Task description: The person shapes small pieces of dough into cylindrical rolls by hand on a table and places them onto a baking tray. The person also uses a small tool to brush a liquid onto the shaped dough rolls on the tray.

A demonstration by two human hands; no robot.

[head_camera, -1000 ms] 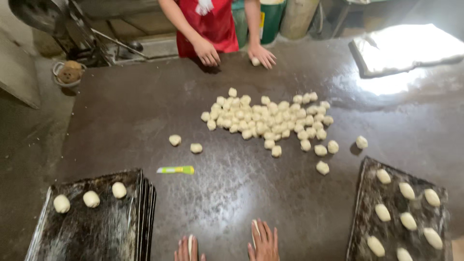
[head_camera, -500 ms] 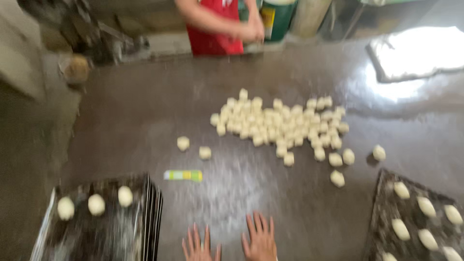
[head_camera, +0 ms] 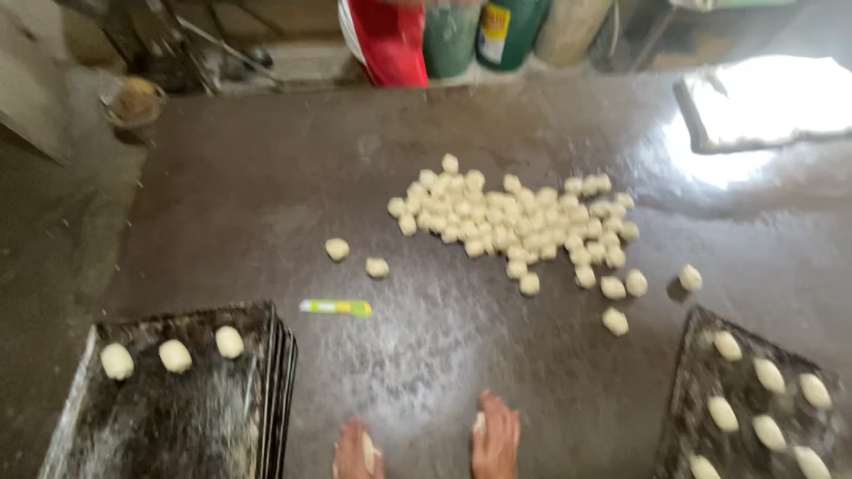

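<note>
**Worktop stock, dough pieces**

- Our left hand (head_camera: 358, 451), near edge of worktop (head_camera: 266, 195): palm down over one dough piece (head_camera: 367, 451), fingers flat; grasp or mere press, can't tell.
- Our right hand (head_camera: 495, 436), near edge, just beside left: flat on a second piece (head_camera: 480, 422) showing at its thumb side; grip can't tell either.
- Dough pile (head_camera: 519, 222): centre of worktop, many pcs, a few strays at its left and right.
- Left tray stack (head_camera: 177, 417), near-left corner: three pcs in a row.
- Right tray (head_camera: 701, 390), near-right corner: approx. seven pcs.
- Green-yellow tube (head_camera: 335, 308): lies betw. stack and pile.
- Person in red (head_camera: 390, 40): far edge.
</note>
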